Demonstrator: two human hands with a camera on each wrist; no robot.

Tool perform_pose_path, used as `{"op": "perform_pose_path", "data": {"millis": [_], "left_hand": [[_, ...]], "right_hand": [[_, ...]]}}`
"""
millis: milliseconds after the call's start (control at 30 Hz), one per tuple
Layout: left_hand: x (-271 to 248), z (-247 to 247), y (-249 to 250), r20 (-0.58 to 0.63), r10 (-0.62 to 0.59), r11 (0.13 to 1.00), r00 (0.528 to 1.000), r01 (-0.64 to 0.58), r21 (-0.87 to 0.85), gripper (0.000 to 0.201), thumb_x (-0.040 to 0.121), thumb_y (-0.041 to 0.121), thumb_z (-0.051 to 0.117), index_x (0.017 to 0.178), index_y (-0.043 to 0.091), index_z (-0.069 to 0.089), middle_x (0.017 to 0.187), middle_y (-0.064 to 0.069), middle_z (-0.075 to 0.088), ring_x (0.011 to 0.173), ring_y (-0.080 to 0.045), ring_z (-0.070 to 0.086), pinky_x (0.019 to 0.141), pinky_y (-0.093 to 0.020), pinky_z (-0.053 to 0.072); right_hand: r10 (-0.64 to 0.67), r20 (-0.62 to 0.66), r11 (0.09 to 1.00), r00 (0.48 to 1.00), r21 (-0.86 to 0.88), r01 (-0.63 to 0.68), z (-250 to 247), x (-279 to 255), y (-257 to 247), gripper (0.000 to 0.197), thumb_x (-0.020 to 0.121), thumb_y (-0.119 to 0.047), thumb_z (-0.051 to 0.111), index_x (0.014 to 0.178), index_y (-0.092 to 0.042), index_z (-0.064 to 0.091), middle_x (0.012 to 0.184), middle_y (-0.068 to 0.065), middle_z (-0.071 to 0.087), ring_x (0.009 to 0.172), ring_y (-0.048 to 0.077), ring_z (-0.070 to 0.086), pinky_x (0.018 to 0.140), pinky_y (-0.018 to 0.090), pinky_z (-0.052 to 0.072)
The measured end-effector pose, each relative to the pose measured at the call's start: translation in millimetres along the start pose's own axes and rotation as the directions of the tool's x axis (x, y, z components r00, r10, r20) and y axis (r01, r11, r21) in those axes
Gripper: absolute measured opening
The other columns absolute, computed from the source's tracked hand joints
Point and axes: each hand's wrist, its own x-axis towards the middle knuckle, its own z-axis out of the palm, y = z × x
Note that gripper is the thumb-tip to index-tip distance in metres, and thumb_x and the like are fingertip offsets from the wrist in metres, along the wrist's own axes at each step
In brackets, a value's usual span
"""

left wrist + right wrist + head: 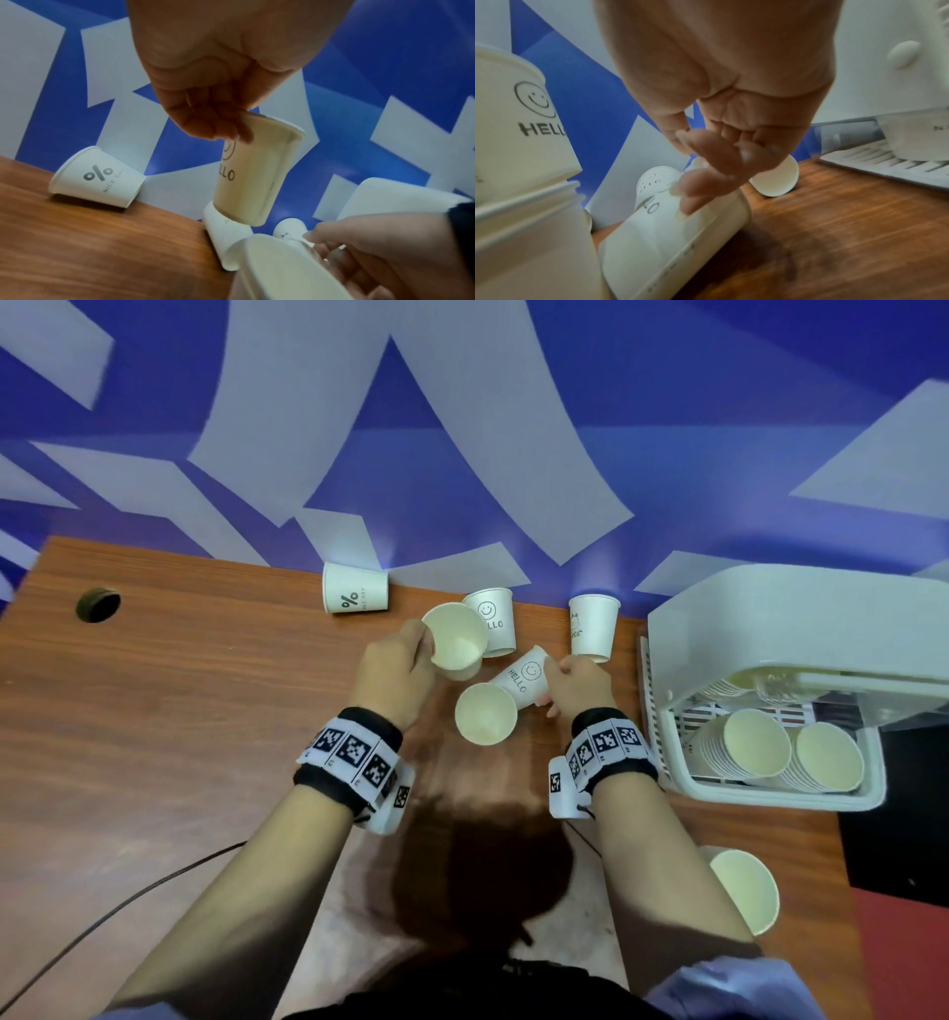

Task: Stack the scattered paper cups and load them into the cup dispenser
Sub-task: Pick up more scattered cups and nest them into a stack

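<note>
My left hand (405, 667) grips a white paper cup (457, 639) near its rim and holds it above the table, mouth up. The left wrist view shows that cup (252, 172) printed HELLO, hanging from my fingers (218, 125). My right hand (580, 683) holds a second HELLO cup (508, 695) by its base end, tilted with its mouth toward me. My fingertips (700, 188) rest on its wall (675, 239). The two held cups are apart. The white cup dispenser (770, 629) stands at the right, with stacks of cups (755, 744) in its tray.
A "%" cup (354, 594) lies on its side at the table's far edge. Another HELLO cup (495, 621) and a plain-looking cup (593, 624) stand behind my hands. One more cup (744, 891) sits near the front right. A cable hole (97, 604) is at the far left.
</note>
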Motion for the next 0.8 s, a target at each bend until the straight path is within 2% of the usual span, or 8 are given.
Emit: {"op": "perform_pose_path", "data": {"millis": [100, 200, 300, 367, 467, 633, 700, 800], "left_hand": [[-20.2, -1.9, 10.5, 0.019, 0.038, 0.995, 0.999, -0.036, -0.089, 0.026, 0.087, 0.024, 0.036, 0.080, 0.006, 0.052, 0.065, -0.015, 0.061, 0.061, -0.031, 0.054, 0.061, -0.039, 0.044], [-35.4, -4.2, 16.6, 0.022, 0.072, 0.992, 0.997, -0.069, -0.105, 0.026, 0.088, 0.024, 0.035, 0.079, 0.007, 0.053, 0.065, -0.013, 0.061, 0.060, -0.027, 0.053, 0.060, -0.036, 0.040], [-45.5, -3.0, 19.9, 0.034, 0.089, 0.988, 0.995, -0.084, -0.128, 0.026, 0.088, 0.024, 0.035, 0.079, 0.008, 0.053, 0.065, -0.012, 0.061, 0.060, -0.026, 0.053, 0.060, -0.035, 0.040], [-50.8, 1.7, 19.9, 0.066, 0.089, 0.987, 0.994, -0.079, -0.138, 0.026, 0.088, 0.024, 0.034, 0.080, 0.008, 0.053, 0.065, -0.012, 0.060, 0.060, -0.027, 0.053, 0.060, -0.036, 0.041], [-54.5, 9.8, 17.5, 0.136, 0.083, 0.989, 0.987, -0.064, -0.135, 0.031, 0.087, 0.026, 0.033, 0.083, 0.004, 0.055, 0.069, -0.014, 0.061, 0.064, -0.028, 0.054, 0.063, -0.036, 0.042], [-55.3, 17.8, 8.8, 0.202, 0.035, 0.989, 0.979, -0.006, -0.144, 0.024, 0.096, 0.022, 0.038, 0.092, 0.006, 0.056, 0.075, -0.017, 0.063, 0.070, -0.028, 0.055, 0.066, -0.033, 0.041], [-54.0, 17.8, 2.6, 0.182, -0.005, 0.986, 0.983, 0.036, -0.163, 0.021, 0.097, 0.022, 0.039, 0.088, 0.009, 0.054, 0.074, -0.016, 0.064, 0.070, -0.028, 0.057, 0.065, -0.031, 0.041], [-47.0, 18.6, -10.7, 0.131, -0.126, 0.967, 0.983, 0.151, -0.205, 0.019, 0.097, 0.018, 0.039, 0.093, 0.010, 0.056, 0.070, -0.008, 0.064, 0.066, -0.022, 0.056, 0.061, -0.023, 0.041]], "right_hand": [[-0.002, -0.059, 0.998, 0.998, 0.064, 0.006, -0.4, -8.2, 3.1, 0.039, 0.096, -0.037, 0.042, 0.088, -0.006, 0.064, 0.072, 0.006, 0.073, 0.046, 0.015, 0.063, 0.052, 0.025, 0.050], [-0.030, -0.138, 0.995, 0.990, 0.093, 0.043, -4.5, -16.9, 5.7, 0.039, 0.096, -0.036, 0.042, 0.081, -0.009, 0.065, 0.070, 0.002, 0.073, 0.045, 0.015, 0.063, 0.062, 0.030, 0.057], [-0.086, -0.229, 0.984, 0.970, 0.132, 0.118, -12.6, -25.4, 9.9, 0.035, 0.096, -0.032, 0.043, 0.068, -0.016, 0.058, 0.069, 0.003, 0.073, 0.049, 0.018, 0.065, 0.067, 0.030, 0.054], [-0.107, -0.286, 0.964, 0.952, 0.203, 0.170, -16.8, -33.0, 11.6, 0.033, 0.096, -0.030, 0.045, 0.066, -0.020, 0.055, 0.070, 0.004, 0.072, 0.051, 0.020, 0.065, 0.064, 0.029, 0.050], [-0.131, -0.355, 0.918, 0.926, 0.310, 0.248, -21.6, -47.0, 10.7, 0.032, 0.097, -0.027, 0.047, 0.067, -0.020, 0.056, 0.070, 0.007, 0.071, 0.052, 0.021, 0.063, 0.060, 0.025, 0.047], [-0.212, -0.385, 0.846, 0.898, 0.388, 0.366, -23.1, -67.9, 5.5, 0.030, 0.097, -0.024, 0.051, 0.073, -0.008, 0.060, 0.065, 0.007, 0.069, 0.050, 0.016, 0.058, 0.057, 0.019, 0.047], [-0.257, -0.363, 0.808, 0.896, 0.428, 0.405, -20.0, -73.9, 3.1, 0.027, 0.094, -0.022, 0.053, 0.071, -0.011, 0.061, 0.063, 0.008, 0.068, 0.053, 0.018, 0.057, 0.057, 0.024, 0.048], [-0.355, -0.289, 0.772, 0.889, 0.445, 0.453, -11.5, -81.5, 2.7, 0.024, 0.088, -0.028, 0.055, 0.067, -0.019, 0.061, 0.059, 0.006, 0.067, 0.050, 0.020, 0.055, 0.058, 0.032, 0.046]]}}
